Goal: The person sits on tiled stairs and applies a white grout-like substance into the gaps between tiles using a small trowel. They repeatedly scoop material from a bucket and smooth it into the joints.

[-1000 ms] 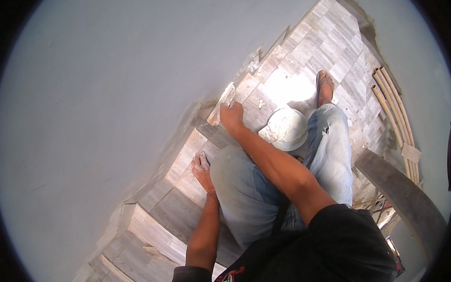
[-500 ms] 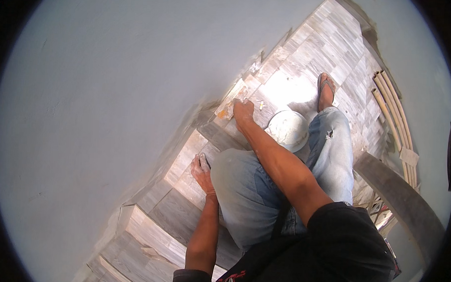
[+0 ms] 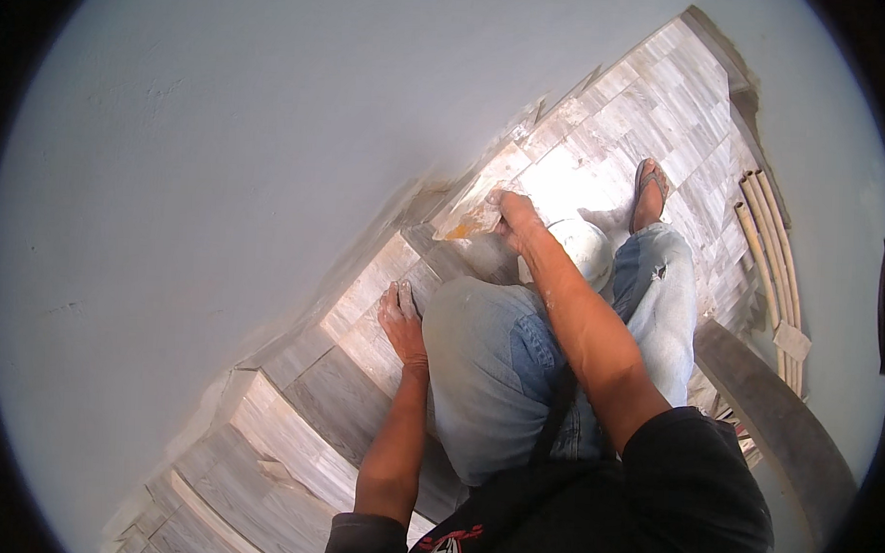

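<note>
My right hand [image 3: 516, 219] is closed on the edge of a flat, pale, smeared piece [image 3: 472, 219] with an orange patch; its exact kind I cannot make out. The piece is tilted above a tiled step, close to the wall. Right beside that hand stands a round bucket [image 3: 582, 250] with whitish material, partly covered by my right forearm. My left hand [image 3: 400, 322], whitened at the fingertips, lies with fingers stretched out on a wood-look stair tile [image 3: 368, 325], near my bent knee.
A smooth grey wall [image 3: 222, 171] runs along the left side of the stairs. More tiled steps [image 3: 320, 448] lie at the lower left. Several beige tubes [image 3: 767, 254] stand bundled at the right, above a curved dark band [image 3: 774, 415]. My sandalled foot [image 3: 650, 194] is on the far tiles.
My right hand has drawn the flat piece away from the wall side toward the bucket and tilted it. My left hand stays on the step. The view has shifted slightly.
</note>
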